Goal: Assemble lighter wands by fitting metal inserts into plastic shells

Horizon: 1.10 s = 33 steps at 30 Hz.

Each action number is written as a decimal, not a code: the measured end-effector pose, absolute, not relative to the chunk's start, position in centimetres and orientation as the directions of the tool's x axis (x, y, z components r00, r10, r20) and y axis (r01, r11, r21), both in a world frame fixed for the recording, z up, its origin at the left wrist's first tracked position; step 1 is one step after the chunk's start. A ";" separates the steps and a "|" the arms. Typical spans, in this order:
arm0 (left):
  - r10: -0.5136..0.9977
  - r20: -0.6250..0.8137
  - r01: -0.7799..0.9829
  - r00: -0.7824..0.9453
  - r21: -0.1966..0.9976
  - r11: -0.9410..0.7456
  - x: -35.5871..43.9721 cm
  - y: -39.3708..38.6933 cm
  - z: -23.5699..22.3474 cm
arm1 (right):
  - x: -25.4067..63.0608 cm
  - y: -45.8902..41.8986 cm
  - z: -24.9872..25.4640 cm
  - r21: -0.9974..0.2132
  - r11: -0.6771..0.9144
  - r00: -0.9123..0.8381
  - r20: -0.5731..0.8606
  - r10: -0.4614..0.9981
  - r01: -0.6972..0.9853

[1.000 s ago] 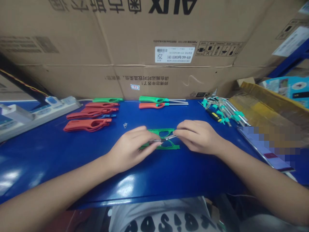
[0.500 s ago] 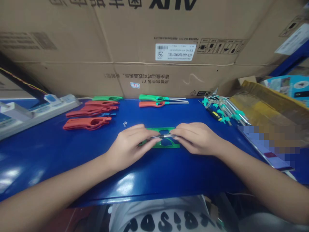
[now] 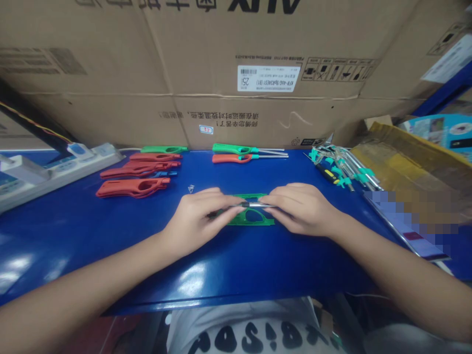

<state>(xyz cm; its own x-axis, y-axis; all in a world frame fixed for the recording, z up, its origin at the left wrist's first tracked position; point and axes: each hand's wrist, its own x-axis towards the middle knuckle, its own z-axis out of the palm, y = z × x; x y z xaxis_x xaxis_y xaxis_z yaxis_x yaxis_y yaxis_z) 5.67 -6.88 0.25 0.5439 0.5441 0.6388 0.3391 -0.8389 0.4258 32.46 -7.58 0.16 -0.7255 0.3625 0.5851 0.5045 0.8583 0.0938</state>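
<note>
Both hands pinch a thin silvery metal tube (image 3: 253, 204) with a dark section near the left fingertips. My left hand (image 3: 204, 211) grips its left end, and my right hand (image 3: 300, 209) closes on the right end. The tube is roughly level, above two green lighter handle halves (image 3: 254, 222) lying on the table. The left hand partly covers the halves, and their finger-loop openings show between the hands. Whatever else sits inside my left palm is hidden.
Red lighter handles (image 3: 134, 187) lie at left beside a power strip (image 3: 55, 172). Long-nosed lighters (image 3: 236, 158) lie at the back, small screws (image 3: 191, 189) nearer. At right are metal tubes with teal parts (image 3: 354, 167), a yellow-black screwdriver (image 3: 328, 173) and a phone-like slab (image 3: 405, 228). A cardboard box (image 3: 206, 59) stands behind.
The tube has risen very slightly and more of its dark section shows by the left fingertips. Both hands keep their pinch, and the green halves stay put.
</note>
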 end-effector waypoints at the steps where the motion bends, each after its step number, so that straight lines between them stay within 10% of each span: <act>1: 0.546 0.638 0.338 0.543 0.429 -0.837 5.6 -6.8 0.2 | 32.5 -7.6 0.2 0.092 0.858 -0.727 0.580 0.367 0.506; 28: 0.402 0.639 0.250 0.656 0.318 -0.914 5.6 -6.6 -0.6 | 32.0 -7.9 -0.2 0.043 0.875 -0.788 0.456 0.413 0.483; 33: 0.428 0.620 0.254 0.657 0.353 -0.901 5.6 -6.8 -0.6 | 31.5 -8.4 0.0 -0.220 0.827 -0.733 0.385 0.561 0.518</act>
<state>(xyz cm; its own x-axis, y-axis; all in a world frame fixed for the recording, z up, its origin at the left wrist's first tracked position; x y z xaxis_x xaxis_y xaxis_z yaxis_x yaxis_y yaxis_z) 5.63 -6.82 -0.55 0.6568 0.4285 0.6205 0.2541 -0.9005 0.3529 31.54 -8.37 -0.04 -0.7329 0.5612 0.3846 0.5178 0.8268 -0.2196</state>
